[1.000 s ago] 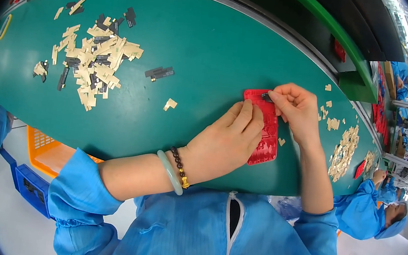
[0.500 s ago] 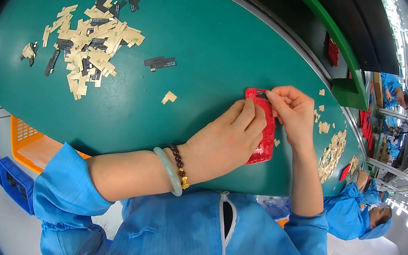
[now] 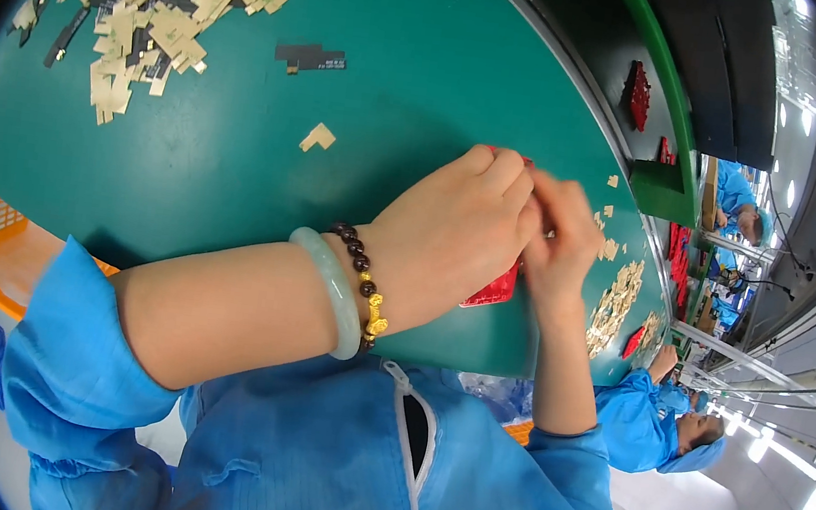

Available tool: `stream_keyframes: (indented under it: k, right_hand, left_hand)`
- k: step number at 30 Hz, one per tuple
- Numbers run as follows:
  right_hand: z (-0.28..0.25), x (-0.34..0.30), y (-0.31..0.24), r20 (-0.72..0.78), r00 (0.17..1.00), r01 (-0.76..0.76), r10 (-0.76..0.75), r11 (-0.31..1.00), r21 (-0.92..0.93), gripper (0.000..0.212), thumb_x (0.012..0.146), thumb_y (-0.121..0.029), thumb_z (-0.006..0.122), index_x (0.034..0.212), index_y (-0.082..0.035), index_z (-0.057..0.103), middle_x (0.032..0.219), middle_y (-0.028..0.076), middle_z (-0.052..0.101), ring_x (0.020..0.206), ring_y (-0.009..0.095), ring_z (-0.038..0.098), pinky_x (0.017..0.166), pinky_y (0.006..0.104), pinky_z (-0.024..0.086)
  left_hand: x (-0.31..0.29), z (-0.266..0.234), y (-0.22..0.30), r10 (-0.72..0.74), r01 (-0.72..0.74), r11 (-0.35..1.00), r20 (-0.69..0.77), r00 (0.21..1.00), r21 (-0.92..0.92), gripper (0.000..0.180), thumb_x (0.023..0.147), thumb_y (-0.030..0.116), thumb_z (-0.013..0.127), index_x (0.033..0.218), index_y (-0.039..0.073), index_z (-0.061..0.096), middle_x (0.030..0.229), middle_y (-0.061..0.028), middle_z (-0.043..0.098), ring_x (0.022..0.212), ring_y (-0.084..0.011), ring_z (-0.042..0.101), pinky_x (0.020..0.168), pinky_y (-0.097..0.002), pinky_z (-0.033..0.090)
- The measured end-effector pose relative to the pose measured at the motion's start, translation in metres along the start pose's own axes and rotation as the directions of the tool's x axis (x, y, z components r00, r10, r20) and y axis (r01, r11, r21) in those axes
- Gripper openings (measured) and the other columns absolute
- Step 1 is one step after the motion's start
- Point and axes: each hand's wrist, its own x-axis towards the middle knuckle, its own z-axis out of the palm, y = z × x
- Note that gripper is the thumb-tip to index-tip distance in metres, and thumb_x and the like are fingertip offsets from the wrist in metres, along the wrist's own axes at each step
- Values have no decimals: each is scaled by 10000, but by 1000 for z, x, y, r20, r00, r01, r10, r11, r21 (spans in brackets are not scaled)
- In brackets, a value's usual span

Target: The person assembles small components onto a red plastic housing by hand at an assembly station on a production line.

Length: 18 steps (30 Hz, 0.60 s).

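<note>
Covering glossy plastic: bent fingers

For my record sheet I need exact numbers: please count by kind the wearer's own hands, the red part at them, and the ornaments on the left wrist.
Left hand and right hand: 2
Red part, mostly covered: 1
Pale green bangle: 1
Dark beaded bracelet: 1
Total: 5

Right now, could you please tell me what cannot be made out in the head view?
All in the head view:
- Most of the red panel: hidden by the left hand.
- The fingertips of the right hand: behind the left hand, so whether they hold anything cannot be told.
- The far end of the pile of strips: cut off by the top edge.
- Markings on the black strip: too small to read.
</note>
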Motion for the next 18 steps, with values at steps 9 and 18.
stream_keyframes:
  k: [9,18]
  right_hand:
    - [-33,-20,32,-25,976,-214,214,977,22,174,838,-82,662,1010,-83,691,811,49,609,577,188,579,516,293,459]
    - [-154,-103,173,-427,739,-581,520,813,-15,196,851,-64,628,1041,-72,673,765,73,557,589,174,553,571,299,450]
  left_hand:
    - [26,8,9,-41,34,994,64,997,106,336,794,186,636,1060,-14,589,1012,-110,569,963,-244,528,881,-346,448]
    - [40,6,32,-150,100,949,150,977,299,489,828,186,629,1251,-43,537,1045,-127,539,941,-289,500,870,-393,418]
